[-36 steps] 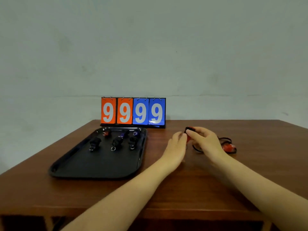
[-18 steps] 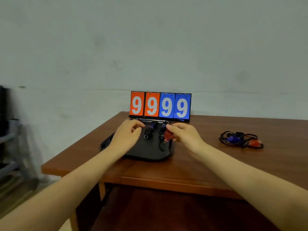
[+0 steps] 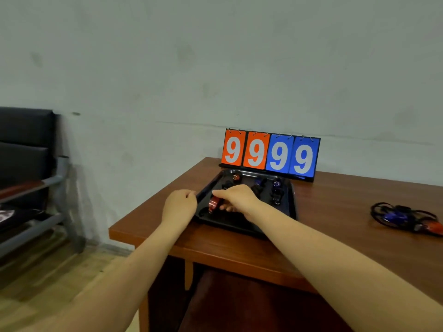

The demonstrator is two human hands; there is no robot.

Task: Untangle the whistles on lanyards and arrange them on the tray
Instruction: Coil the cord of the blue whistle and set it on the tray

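My right hand [image 3: 237, 198] pinches a red whistle [image 3: 214, 203] low over the front left part of the black tray [image 3: 293, 208]. Its black lanyard is mostly hidden under the hand. My left hand [image 3: 179, 205] lies beside the tray's left rim with curled fingers, and whether it holds anything is hidden. Several whistles lie in rows on the tray, among them a red one [image 3: 236, 176] and a blue one [image 3: 276, 184]. A tangle of black lanyards [image 3: 383, 215] with a blue whistle [image 3: 396, 216] and a red whistle [image 3: 434, 228] lies on the table to the right.
A flip scoreboard [image 3: 270, 153] reading 9999 stands behind the tray at the back of the wooden table [image 3: 335, 207]. The table's left edge runs close to my left hand. A dark chair with a metal frame [image 3: 31, 164] stands on the floor at left.
My right hand carried the red whistle from the tangle to the tray, then across it to the front left. My left hand moved off the tray to its left rim. The view swung left.
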